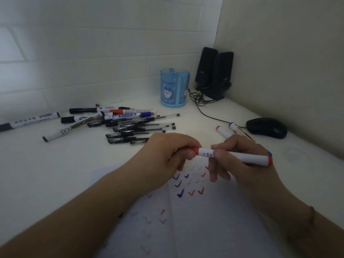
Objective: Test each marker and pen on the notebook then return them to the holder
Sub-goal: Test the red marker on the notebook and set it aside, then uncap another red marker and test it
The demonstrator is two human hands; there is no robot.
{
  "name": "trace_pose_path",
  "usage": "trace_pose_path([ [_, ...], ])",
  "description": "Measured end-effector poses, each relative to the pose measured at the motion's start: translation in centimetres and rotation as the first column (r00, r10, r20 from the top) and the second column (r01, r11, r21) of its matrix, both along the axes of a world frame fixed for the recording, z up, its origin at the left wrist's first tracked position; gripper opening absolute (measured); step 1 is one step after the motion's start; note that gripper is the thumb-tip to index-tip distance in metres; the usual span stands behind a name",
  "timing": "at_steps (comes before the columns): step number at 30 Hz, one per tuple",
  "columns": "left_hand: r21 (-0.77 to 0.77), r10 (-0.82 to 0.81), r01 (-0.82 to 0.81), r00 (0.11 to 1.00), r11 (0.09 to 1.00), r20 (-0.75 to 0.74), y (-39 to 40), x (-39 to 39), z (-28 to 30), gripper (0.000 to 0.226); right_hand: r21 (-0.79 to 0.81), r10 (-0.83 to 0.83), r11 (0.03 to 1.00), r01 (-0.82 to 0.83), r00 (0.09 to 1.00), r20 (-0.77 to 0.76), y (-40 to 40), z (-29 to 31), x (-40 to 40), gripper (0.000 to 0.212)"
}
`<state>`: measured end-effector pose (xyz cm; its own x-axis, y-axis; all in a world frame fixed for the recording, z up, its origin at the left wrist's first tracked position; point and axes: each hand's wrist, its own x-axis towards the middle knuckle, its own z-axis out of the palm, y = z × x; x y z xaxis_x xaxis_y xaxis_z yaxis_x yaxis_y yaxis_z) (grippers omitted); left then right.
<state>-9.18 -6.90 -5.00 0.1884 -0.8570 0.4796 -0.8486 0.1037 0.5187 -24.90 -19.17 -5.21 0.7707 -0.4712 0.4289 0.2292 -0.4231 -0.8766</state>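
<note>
Both hands hold one red-capped white marker (240, 156) level above the open notebook (195, 220). My left hand (167, 157) grips its red cap end. My right hand (240, 164) pinches the white barrel near the middle. Blue and red tick marks cover the notebook pages. The blue see-through holder (175, 88) stands at the back near the wall. A heap of whiteboard markers and black gel pens (130, 125) lies on the desk to the left of my hands.
Two more markers (230, 130) lie right of my hands, beside a black mouse (266, 127). Two black speakers (214, 71) with cables stand in the corner behind the holder. Walls close the desk at the back and right.
</note>
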Motion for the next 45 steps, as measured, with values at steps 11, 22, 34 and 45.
trace_pose_path([
  [11, 0.108, 0.195, -0.205, 0.976, 0.973, 0.099, 0.3, 1.0, -1.8, 0.047, 0.204, -0.188, 0.963, 0.178, 0.982, 0.032, -5.4, 3.1, -3.0, 0.03],
  [22, 0.073, 0.319, -0.332, 0.936, 0.94, 0.151, -0.1, 2.5, -2.8, 0.051, -0.551, -0.704, 0.704, 0.448, 0.542, -0.458, -8.6, 0.1, -2.9, 0.027],
  [34, 0.132, 0.55, -0.576, 0.814, 0.807, 0.188, 0.0, 3.7, -2.4, 0.045, -0.699, -0.597, 0.654, 0.289, 0.765, -0.242, -5.2, 1.8, 1.6, 0.026],
  [45, 0.185, 0.58, -0.631, 0.77, 0.753, 0.266, 0.0, 4.1, -2.9, 0.044, -0.768, -0.435, 0.629, -0.119, 0.765, -0.475, -2.8, 1.7, 22.9, 0.034],
])
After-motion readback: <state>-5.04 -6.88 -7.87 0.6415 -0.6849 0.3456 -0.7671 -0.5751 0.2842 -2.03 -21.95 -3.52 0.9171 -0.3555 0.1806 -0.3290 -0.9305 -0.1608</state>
